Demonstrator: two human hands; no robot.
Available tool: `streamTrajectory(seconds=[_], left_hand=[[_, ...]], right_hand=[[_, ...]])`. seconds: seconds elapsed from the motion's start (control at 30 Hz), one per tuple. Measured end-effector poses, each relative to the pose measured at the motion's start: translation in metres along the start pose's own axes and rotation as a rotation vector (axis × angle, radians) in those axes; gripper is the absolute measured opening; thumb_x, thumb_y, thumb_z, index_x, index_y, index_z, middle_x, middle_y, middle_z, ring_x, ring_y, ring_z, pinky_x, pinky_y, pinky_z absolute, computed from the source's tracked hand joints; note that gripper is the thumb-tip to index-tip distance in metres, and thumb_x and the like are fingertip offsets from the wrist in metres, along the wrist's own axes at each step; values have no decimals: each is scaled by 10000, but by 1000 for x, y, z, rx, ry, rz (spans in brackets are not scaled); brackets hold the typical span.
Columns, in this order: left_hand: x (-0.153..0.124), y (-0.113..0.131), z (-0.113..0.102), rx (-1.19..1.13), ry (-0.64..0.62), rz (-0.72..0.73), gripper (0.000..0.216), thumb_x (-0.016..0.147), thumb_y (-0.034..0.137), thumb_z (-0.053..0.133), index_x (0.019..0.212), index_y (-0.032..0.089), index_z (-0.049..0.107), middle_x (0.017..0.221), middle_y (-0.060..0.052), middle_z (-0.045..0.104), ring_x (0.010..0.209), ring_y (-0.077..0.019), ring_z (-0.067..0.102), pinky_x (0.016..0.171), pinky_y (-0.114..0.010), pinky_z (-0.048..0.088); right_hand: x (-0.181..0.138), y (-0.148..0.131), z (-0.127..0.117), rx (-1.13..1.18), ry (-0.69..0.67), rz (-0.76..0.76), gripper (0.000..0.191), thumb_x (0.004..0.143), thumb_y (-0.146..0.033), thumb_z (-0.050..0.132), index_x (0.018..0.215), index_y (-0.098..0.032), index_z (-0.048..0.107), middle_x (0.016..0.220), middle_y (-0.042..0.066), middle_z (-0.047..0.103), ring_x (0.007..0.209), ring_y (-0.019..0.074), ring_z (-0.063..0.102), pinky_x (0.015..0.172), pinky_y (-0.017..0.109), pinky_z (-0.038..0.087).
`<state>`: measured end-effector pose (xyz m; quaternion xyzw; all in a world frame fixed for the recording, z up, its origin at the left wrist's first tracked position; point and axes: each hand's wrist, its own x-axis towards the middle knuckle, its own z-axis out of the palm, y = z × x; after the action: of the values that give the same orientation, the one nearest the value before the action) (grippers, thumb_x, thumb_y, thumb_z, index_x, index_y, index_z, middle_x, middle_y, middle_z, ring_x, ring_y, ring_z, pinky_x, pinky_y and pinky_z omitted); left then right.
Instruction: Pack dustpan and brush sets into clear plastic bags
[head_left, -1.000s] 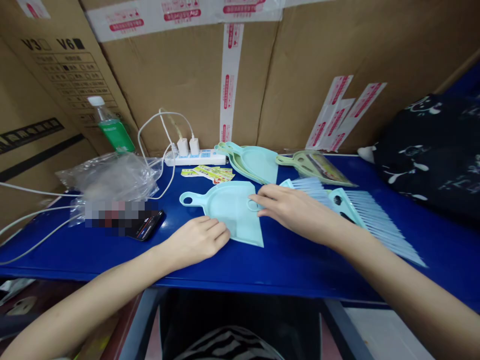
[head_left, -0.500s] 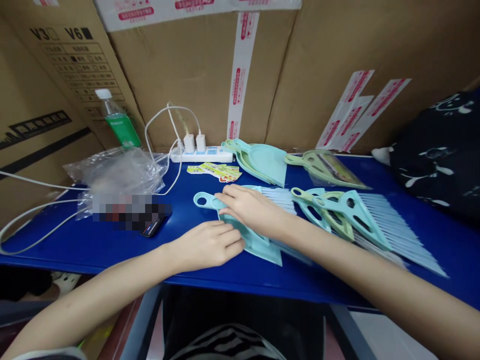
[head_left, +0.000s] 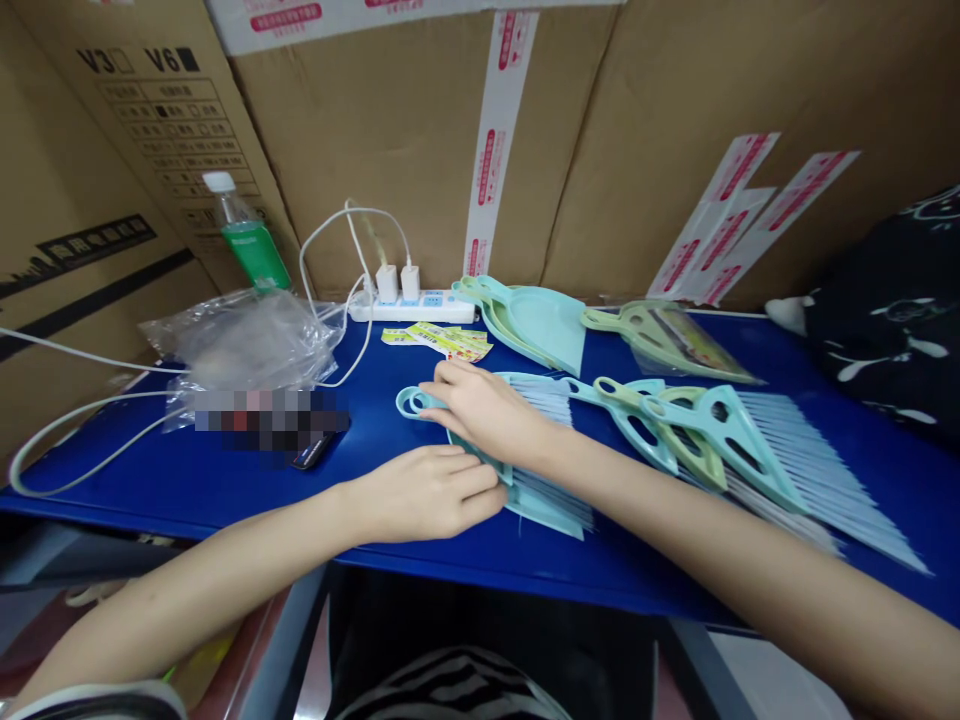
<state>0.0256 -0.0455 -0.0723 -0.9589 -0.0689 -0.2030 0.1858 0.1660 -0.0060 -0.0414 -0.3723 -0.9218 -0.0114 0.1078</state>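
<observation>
A light blue dustpan point(head_left: 551, 516) lies on the table, with a light blue hand brush point(head_left: 536, 392) laid over it. Their looped handles point(head_left: 411, 402) overlap at the left. My right hand point(head_left: 484, 410) closes over the brush near its handle and hides its middle. The fingers of my left hand point(head_left: 439, 493) are curled on the near edge of the dustpan; their tips are hidden. To the right of my hands several blue and green brushes point(head_left: 739, 440) lie overlapping, bristles pointing right.
Behind lie stacked dustpans point(head_left: 551, 320) and a green set in a clear bag point(head_left: 675, 340). Labels point(head_left: 442, 340) lie before a power strip point(head_left: 412, 306) with white cables. Plastic bags point(head_left: 247, 340), a bottle point(head_left: 255, 250) and cardboard boxes point(head_left: 375, 120) stand around the blue table point(head_left: 375, 420).
The brush has shifted onto the dustpan, so its handle loop now overlaps the dustpan's and bristles show above the pan's near corner. Both hands stay close together; the view has shifted slightly.
</observation>
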Motion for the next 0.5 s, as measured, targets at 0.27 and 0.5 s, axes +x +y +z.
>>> streamTrajectory(seconds=[0.27, 0.5], left_hand=[[-10, -37, -25, -24, -84, -410, 272, 981, 194, 356, 999, 142, 623, 896, -62, 645, 787, -165, 616, 704, -269, 502], [-14, -67, -16, -290, -371, -809, 370, 991, 272, 299, 812, 152, 599, 741, -16, 611, 666, -150, 582, 658, -275, 455]], right_hand=[[-46, 32, -8, 43, 96, -81, 396, 958, -288, 452, 1282, -101, 583, 1165, 191, 632, 1085, 305, 573, 874, 501, 501], [-82, 43, 3, 125, -79, -35, 605, 952, -550, 384, 1459, -222, 420, 1546, 148, 351, 1440, 349, 238, 1089, 623, 307]])
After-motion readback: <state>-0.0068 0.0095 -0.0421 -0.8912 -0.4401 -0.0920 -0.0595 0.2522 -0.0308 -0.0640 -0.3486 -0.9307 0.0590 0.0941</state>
